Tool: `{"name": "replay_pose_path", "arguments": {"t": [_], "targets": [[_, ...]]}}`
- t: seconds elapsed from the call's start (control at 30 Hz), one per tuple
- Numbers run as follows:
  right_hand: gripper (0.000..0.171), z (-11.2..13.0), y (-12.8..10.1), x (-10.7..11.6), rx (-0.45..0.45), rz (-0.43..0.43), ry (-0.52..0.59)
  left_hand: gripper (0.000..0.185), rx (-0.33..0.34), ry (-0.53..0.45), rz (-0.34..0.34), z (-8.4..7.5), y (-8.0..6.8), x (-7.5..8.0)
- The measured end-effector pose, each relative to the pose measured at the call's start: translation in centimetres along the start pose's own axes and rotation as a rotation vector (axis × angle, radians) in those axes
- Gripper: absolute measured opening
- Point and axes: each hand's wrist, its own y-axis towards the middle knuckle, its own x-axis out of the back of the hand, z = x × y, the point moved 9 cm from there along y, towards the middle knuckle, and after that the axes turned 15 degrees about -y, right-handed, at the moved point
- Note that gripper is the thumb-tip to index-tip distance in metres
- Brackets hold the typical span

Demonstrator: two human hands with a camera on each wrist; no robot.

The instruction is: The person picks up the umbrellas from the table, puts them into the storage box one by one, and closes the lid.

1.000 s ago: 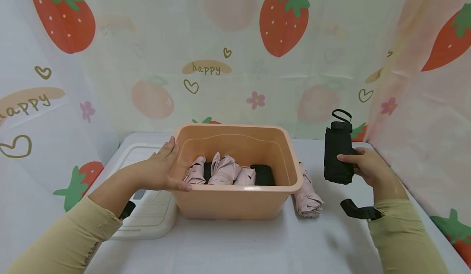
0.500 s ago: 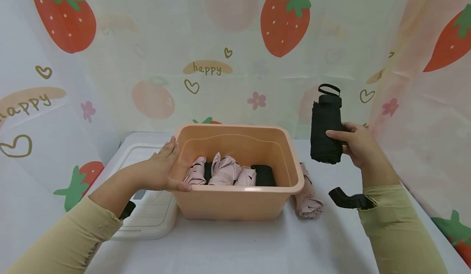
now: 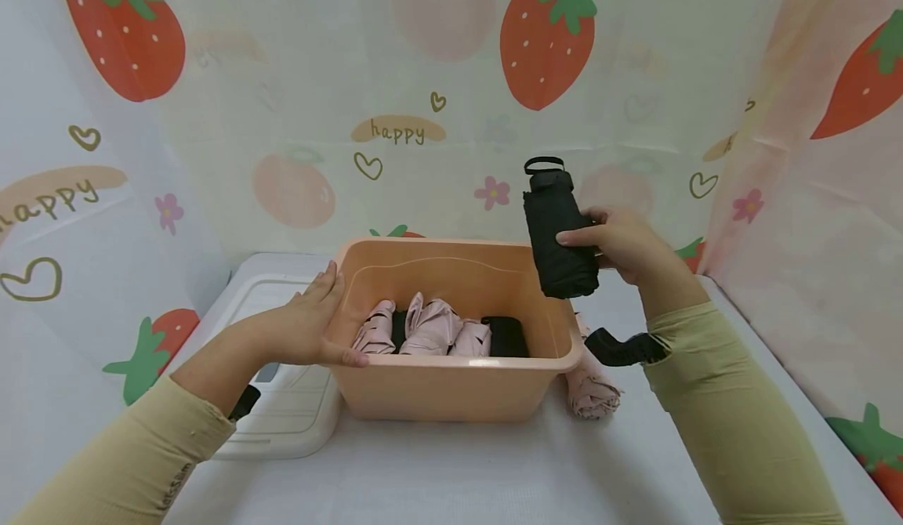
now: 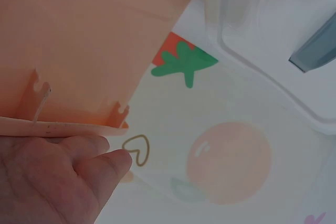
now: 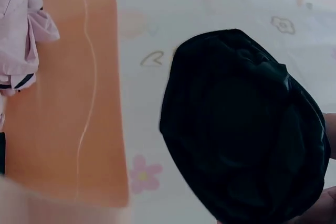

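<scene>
In the head view my right hand (image 3: 624, 247) grips a black folded umbrella (image 3: 552, 213) with a wrist loop on top. It is held nearly upright, slightly tilted, above the right back part of a peach plastic storage box (image 3: 437, 390). The right wrist view shows the umbrella's dark end (image 5: 236, 124) beside the box wall (image 5: 102, 103). My left hand (image 3: 299, 325) rests on the box's left front corner, fingers extended along the left rim, thumb lying on the front rim. Inside the box stand several rolled pink umbrellas (image 3: 430, 327) and black ones (image 3: 505, 337), partly hidden by the front wall.
A rolled pink umbrella (image 3: 592, 392) lies on the white table (image 3: 451, 470), against the box's right side. The white lid (image 3: 282, 423) with a grey latch (image 4: 317, 48) lies left of the box. A strawberry-printed cloth (image 3: 317, 63) encloses the back and sides.
My right hand has lifted the black umbrella and carried it leftward, from over the table at the right to above the box's right side. The left hand and box have stayed still.
</scene>
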Motion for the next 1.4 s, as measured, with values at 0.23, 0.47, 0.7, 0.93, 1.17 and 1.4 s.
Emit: {"name": "replay_pose_path", "arguments": {"t": [0.23,0.47,0.7,0.93,1.17,1.4], "targets": [[0.057,0.9,1.2,-2.3,-0.031,0.064,-0.029,0.133,-0.001,-0.015,0.002,-0.5,-0.3,0.2],[0.059,1.3,1.9,-4.4,-0.036,0.108,-0.048,0.133,0.001,-0.019,-0.003,-0.5,-0.4,0.3],[0.061,0.2,2.5,-5.4,-0.087,0.136,-0.079,0.135,0.016,-0.029,-0.003,-0.3,-0.2,0.2],[0.061,-0.4,2.4,-6.4,-0.092,0.182,-0.083,0.135,0.023,-0.018,0.003,-0.3,-0.2,0.2],[0.069,-0.3,2.3,-7.2,-0.105,0.196,-0.057,0.136,0.031,-0.023,0.001,-0.2,-0.2,0.2],[0.070,-0.6,2.3,-7.3,-0.126,0.196,-0.061,0.136,0.034,-0.018,0.003,-0.1,-0.1,0.1]]}}
